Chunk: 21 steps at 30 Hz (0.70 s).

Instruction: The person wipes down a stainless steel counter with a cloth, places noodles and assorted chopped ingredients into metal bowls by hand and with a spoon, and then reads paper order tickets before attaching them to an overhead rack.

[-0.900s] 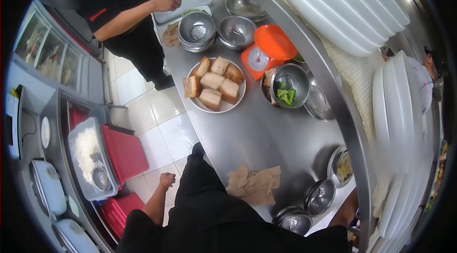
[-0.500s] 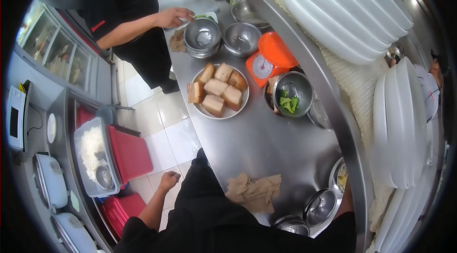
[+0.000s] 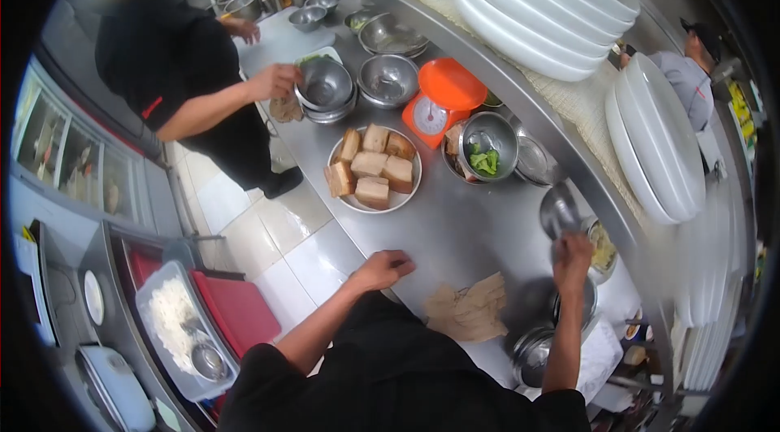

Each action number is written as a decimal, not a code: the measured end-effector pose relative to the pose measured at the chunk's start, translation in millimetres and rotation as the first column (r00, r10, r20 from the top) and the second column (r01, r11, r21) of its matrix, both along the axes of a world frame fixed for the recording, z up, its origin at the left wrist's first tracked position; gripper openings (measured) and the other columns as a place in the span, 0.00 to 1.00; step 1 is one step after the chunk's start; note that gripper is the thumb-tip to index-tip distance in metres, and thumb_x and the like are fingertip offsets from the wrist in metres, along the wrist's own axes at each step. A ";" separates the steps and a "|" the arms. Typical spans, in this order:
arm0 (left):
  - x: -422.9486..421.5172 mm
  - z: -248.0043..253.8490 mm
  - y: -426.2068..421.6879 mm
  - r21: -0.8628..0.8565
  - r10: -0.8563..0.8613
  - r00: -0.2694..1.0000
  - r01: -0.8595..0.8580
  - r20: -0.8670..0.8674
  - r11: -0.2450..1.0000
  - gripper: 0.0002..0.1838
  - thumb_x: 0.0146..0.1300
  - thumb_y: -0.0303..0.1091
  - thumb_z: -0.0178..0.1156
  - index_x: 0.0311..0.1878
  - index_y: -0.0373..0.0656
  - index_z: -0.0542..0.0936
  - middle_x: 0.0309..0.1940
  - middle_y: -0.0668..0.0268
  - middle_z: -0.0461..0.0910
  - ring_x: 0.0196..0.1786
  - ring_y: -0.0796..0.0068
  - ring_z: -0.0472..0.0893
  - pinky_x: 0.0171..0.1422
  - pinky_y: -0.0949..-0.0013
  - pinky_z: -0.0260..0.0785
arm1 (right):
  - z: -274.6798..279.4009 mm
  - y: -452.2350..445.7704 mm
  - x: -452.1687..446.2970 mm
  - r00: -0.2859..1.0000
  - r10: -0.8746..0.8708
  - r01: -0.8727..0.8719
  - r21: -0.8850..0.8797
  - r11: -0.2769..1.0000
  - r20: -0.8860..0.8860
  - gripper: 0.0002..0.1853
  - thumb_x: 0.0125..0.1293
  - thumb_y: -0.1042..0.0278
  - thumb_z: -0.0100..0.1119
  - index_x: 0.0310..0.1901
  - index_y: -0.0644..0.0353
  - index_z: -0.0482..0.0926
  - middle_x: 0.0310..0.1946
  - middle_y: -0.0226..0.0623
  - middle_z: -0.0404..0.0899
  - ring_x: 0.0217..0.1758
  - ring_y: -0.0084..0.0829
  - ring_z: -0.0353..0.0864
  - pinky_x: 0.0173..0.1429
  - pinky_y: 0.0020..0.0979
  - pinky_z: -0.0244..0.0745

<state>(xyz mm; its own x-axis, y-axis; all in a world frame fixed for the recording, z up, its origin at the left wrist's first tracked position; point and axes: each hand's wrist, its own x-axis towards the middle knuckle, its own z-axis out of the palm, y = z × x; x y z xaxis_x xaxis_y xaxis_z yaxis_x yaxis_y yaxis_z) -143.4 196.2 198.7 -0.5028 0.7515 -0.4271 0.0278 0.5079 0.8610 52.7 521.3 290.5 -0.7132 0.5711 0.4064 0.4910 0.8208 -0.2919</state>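
Note:
My right hand (image 3: 574, 256) grips a metal bowl (image 3: 559, 211) by its near rim, tilted above the right side of the steel table. Below it, nested metal bowls (image 3: 532, 355) stand at the table's near right, partly hidden by my forearm. Beside my right hand is a container of pale yellow food (image 3: 602, 250). My left hand (image 3: 385, 269) hangs at the table's left edge, its fingers curled together around nothing visible. A crumpled brown cloth (image 3: 465, 308) lies between my hands. Beyond it, a white plate (image 3: 348, 203) holds several blocks of pork belly (image 3: 370, 164).
An orange scale (image 3: 431, 117) stands beyond the pork, near a bowl with green vegetables (image 3: 485, 162). A co-worker's hand (image 3: 275, 82) is at stacked bowls (image 3: 325, 84). A shelf with white plates (image 3: 544, 9) overhangs the right side. A rice tub (image 3: 175, 310) is at left.
My right hand has come into view with a metal bowl lifted in it. My left hand has moved right and up to the table edge. The whole view has shifted.

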 end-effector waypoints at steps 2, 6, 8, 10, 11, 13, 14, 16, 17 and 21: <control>-2.0 -1.0 17.7 0.127 -0.031 0.996 0.041 -0.079 0.991 0.15 0.63 0.41 0.57 0.46 0.40 0.79 0.39 0.57 0.82 0.43 0.65 0.80 0.51 0.67 0.70 | 3.0 -47.9 6.3 0.994 0.100 -0.099 0.047 0.994 -0.037 0.08 0.49 0.75 0.63 0.33 0.62 0.79 0.33 0.42 0.78 0.42 0.46 0.74 0.52 0.44 0.64; -1.5 18.8 34.7 0.159 -0.203 0.970 0.223 -0.136 0.962 0.16 0.62 0.41 0.58 0.44 0.37 0.79 0.37 0.55 0.82 0.40 0.65 0.81 0.48 0.66 0.71 | -18.8 -117.7 29.9 0.989 0.086 -0.094 -0.069 0.993 -0.117 0.08 0.47 0.76 0.62 0.33 0.61 0.79 0.34 0.38 0.77 0.43 0.43 0.74 0.51 0.41 0.65; -7.8 -5.2 36.5 0.197 -0.213 0.971 0.230 -0.106 0.953 0.14 0.63 0.37 0.58 0.46 0.37 0.78 0.35 0.58 0.82 0.40 0.70 0.80 0.47 0.69 0.71 | -37.7 -137.8 42.6 0.991 -0.015 0.016 0.004 1.000 -0.130 0.09 0.47 0.75 0.62 0.33 0.59 0.80 0.36 0.35 0.77 0.45 0.40 0.73 0.48 0.41 0.64; -7.1 -14.6 30.7 0.206 -0.287 0.956 0.270 0.058 0.941 0.12 0.64 0.34 0.57 0.45 0.36 0.78 0.34 0.62 0.81 0.39 0.74 0.79 0.46 0.71 0.70 | -20.2 -157.7 51.4 0.989 -0.111 0.111 -0.006 0.994 -0.095 0.10 0.44 0.77 0.63 0.33 0.59 0.80 0.34 0.34 0.76 0.43 0.38 0.71 0.48 0.39 0.64; -4.2 -19.3 30.2 0.212 -0.379 0.923 0.359 0.061 0.909 0.12 0.64 0.34 0.57 0.45 0.36 0.78 0.34 0.62 0.81 0.39 0.74 0.79 0.46 0.71 0.70 | -15.6 -156.9 57.7 0.987 -0.105 0.111 0.048 0.993 -0.120 0.11 0.43 0.78 0.63 0.33 0.59 0.80 0.33 0.33 0.76 0.41 0.38 0.72 0.46 0.37 0.64; -9.0 -25.7 22.8 0.149 -0.328 0.903 0.297 0.278 0.943 0.11 0.64 0.33 0.57 0.43 0.35 0.78 0.33 0.64 0.80 0.38 0.76 0.78 0.46 0.73 0.70 | -8.0 -156.8 74.6 0.970 -0.225 0.233 0.096 0.968 -0.089 0.11 0.43 0.79 0.62 0.32 0.59 0.80 0.33 0.32 0.76 0.41 0.37 0.72 0.45 0.37 0.64; -13.3 -25.2 19.8 0.134 -0.340 0.899 0.314 0.276 0.940 0.11 0.64 0.33 0.57 0.43 0.35 0.78 0.33 0.64 0.80 0.38 0.76 0.78 0.46 0.73 0.70 | -6.3 -154.4 73.7 0.965 -0.255 0.260 0.123 0.958 -0.055 0.11 0.43 0.79 0.62 0.32 0.59 0.79 0.33 0.31 0.77 0.41 0.36 0.72 0.45 0.36 0.63; -13.9 -27.9 15.2 0.120 -0.366 0.872 0.346 0.326 0.931 0.10 0.64 0.32 0.57 0.42 0.35 0.78 0.34 0.65 0.80 0.39 0.77 0.78 0.46 0.73 0.70 | -0.7 -152.7 85.1 0.938 -0.341 0.347 0.165 0.923 -0.062 0.10 0.43 0.80 0.62 0.31 0.59 0.79 0.33 0.32 0.76 0.40 0.36 0.72 0.45 0.36 0.63; -15.4 -27.7 14.5 0.120 -0.371 0.869 0.351 0.326 0.929 0.10 0.64 0.32 0.57 0.42 0.35 0.78 0.34 0.65 0.80 0.39 0.77 0.78 0.46 0.73 0.70 | 1.0 -152.6 92.0 0.911 -0.405 0.411 0.205 0.888 -0.073 0.10 0.44 0.80 0.61 0.31 0.59 0.79 0.32 0.32 0.76 0.39 0.36 0.72 0.45 0.36 0.63; -21.7 -21.8 20.9 0.166 -0.476 0.869 0.454 0.137 0.876 0.10 0.63 0.32 0.58 0.43 0.36 0.78 0.35 0.64 0.80 0.40 0.77 0.78 0.47 0.73 0.70 | 8.0 -147.0 111.3 0.877 -0.458 0.480 0.257 0.839 -0.145 0.10 0.44 0.81 0.60 0.31 0.59 0.79 0.31 0.33 0.75 0.38 0.38 0.72 0.43 0.37 0.64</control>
<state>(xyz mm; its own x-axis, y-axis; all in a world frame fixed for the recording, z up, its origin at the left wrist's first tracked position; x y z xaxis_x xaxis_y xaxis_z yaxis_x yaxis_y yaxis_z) -165.1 217.2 176.9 -0.0110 0.9324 -0.3613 0.0839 0.3610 0.9288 164.0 374.2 298.4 -0.3495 0.6860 0.6382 0.8238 0.5494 -0.1394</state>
